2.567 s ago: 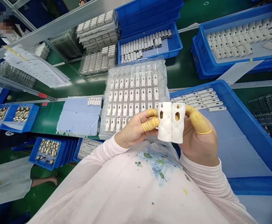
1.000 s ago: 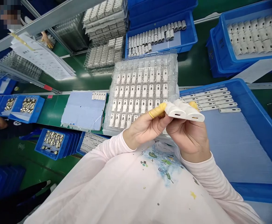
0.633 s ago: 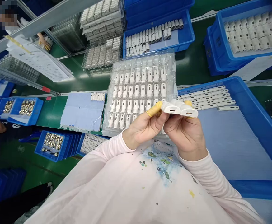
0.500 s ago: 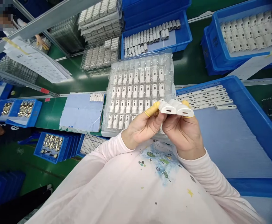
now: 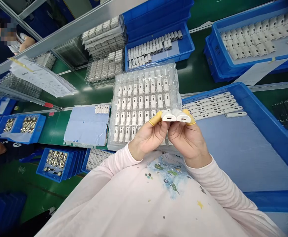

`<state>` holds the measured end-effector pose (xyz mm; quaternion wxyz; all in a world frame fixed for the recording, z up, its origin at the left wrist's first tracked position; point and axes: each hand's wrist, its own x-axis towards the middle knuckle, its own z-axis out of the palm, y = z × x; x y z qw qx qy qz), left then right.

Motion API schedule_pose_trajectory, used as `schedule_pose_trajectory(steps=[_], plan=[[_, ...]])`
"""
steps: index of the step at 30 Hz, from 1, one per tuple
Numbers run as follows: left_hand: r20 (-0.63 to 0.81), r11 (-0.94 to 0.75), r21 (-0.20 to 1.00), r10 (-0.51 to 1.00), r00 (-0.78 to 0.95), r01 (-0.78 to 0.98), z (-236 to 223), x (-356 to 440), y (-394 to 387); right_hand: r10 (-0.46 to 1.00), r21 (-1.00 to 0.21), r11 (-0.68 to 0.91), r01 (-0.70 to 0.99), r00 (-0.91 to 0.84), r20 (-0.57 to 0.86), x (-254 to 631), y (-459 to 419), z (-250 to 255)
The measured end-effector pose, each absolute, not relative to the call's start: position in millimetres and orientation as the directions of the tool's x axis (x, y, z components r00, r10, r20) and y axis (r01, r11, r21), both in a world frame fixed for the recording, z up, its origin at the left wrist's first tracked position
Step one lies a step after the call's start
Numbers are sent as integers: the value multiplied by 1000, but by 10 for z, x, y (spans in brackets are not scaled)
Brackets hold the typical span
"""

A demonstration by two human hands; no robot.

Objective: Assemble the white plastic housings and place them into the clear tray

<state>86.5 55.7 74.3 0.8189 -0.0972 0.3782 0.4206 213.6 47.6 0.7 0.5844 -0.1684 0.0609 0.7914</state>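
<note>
Two white plastic housings are held up side by side, their ends with a small dark slot facing me. My left hand (image 5: 146, 136) is closed on the left housing (image 5: 168, 116), pinching it between thumb and fingers. In my right hand (image 5: 190, 141) is the right housing (image 5: 183, 118), gripped the same way. The two housings touch or nearly touch. Yellow covers sit on fingertips of both hands. Just beyond the hands lies a clear plastic tray (image 5: 176, 86) with rows of similar white housings, part of it hidden by my left hand.
On the right, a large blue bin (image 5: 260, 105) holds rows of white housings on a pale blue sheet. More blue bins (image 5: 158, 61) with white parts stand behind. Left are a blue pad (image 5: 84, 126), stacked trays (image 5: 104, 36) and hanging papers (image 5: 41, 77). Other people are at far left.
Both hands have drawn the two housings slightly left and closer together, and the right housing is more level. The view has shifted a little. A co-worker's arm at upper left has moved.
</note>
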Motion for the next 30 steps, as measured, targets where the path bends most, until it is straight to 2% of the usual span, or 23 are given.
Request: schedule_pose_trajectory(steps=[5, 8, 11, 13, 14, 16, 21, 27, 30], plan=[[-624, 629, 352, 710, 327, -693, 625, 845, 511, 896, -78, -313, -947, -267, -356, 2191, 505, 26], [-498, 582, 578, 807, 317, -572, 538, 794, 473, 877, -57, -330, -942, -283, -388, 2237, 508, 48], [-218, 290, 872, 951, 218, -395, 476, 738, 471, 877, -57, -329, -943, -283, -390, 2254, 495, 76], [26, 17, 966, 987, 161, -257, 471, 720, 491, 887, -85, -316, -945, -262, -381, 2246, 483, 84], [117, -85, 977, 981, 154, -195, 480, 718, 503, 894, -107, -304, -947, -245, -375, 2237, 477, 84], [180, -167, 982, 968, 173, -85, 517, 730, 523, 905, -157, -286, -945, -213, -368, 2212, 466, 77], [122, -140, 988, 966, 227, 62, 621, 805, 523, 911, -264, -257, -930, -141, -388, 2137, 449, 65], [37, -60, 995, 967, 254, 84, 668, 837, 508, 931, -379, -256, -889, -122, -344, 2147, 451, -8], [31, -49, 998, 950, 310, 49, 659, 811, 520, 930, -388, -275, -880, -141, -338, 2175, 453, -56]])
